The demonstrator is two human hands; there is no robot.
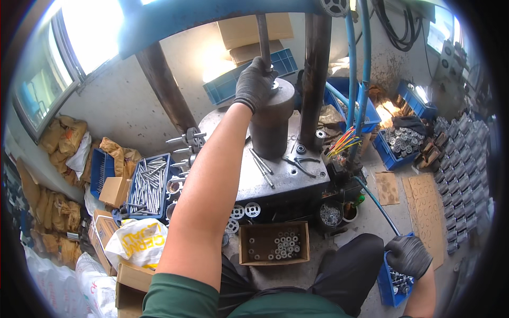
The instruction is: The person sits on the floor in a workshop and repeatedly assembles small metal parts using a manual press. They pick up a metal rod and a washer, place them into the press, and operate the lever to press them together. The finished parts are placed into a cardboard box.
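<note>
My left hand (254, 87), in a dark grey glove, reaches to the top of a thick steel cylinder (273, 119) on the press table (249, 185). Its fingers are closed just beside the lower end of the vertical press rod (263, 34); what they hold is hidden by the glove. A shiny metal ring (274, 85) shows on the cylinder top next to the fingers. Low at the right, my right hand (409, 256), gloved alike, is closed at the end of a long blue-grey lever (377, 204). Beneath it sits a blue bin of metal parts (391, 294).
Steel rods (262, 168) and pliers (301, 164) lie on the press table. A cardboard box of small rings (273, 229) stands before my knees. A blue crate of metal shafts (149, 186) is at the left; stacked metal parts (466, 169) fill the right.
</note>
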